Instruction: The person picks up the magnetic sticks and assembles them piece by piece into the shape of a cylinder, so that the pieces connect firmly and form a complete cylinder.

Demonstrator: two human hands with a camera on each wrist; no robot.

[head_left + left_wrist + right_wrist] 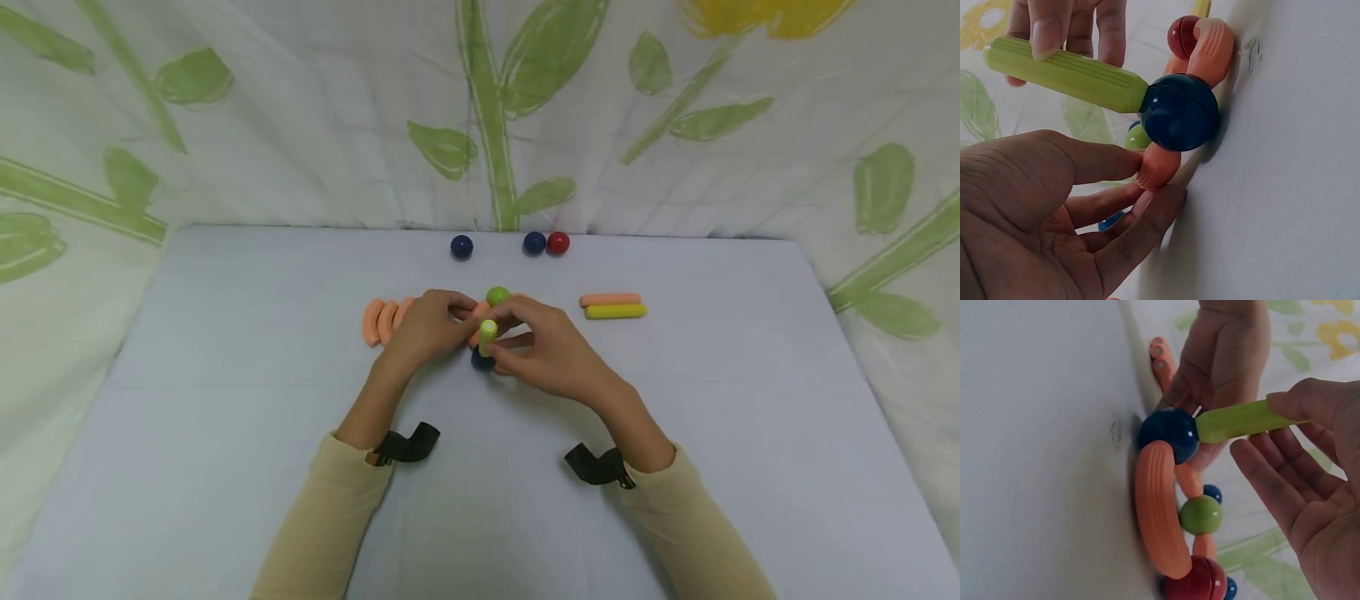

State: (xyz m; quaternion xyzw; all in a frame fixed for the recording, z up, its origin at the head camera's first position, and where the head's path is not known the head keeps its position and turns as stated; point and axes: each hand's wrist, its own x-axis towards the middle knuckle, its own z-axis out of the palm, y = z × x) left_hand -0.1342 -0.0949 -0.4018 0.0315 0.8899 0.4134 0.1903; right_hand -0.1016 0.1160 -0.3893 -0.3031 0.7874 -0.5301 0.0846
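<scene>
My right hand point(558, 350) pinches a yellow-green rod point(488, 329) near its upper end, between thumb and fingers. The rod's lower end meets a dark blue ball point(1180, 114) and stands up from it. With thumb and fingertips, my left hand point(431, 329) grips an orange curved rod point(1159, 167) that joins the same ball. Another orange curved rod point(1161, 509) runs from the blue ball to a red ball point(1192, 584) in the right wrist view. A green ball point(1200, 515) sits on the far side of this joined shape. In the head view my hands hide much of it.
Several loose orange curved rods point(372, 322) lie left of my left hand. To the right, an orange straight rod point(610, 298) lies beside a yellow rod point(615, 312). Along the table's far edge are a blue ball point(461, 247), another blue ball point(534, 243) and a red ball point(558, 243).
</scene>
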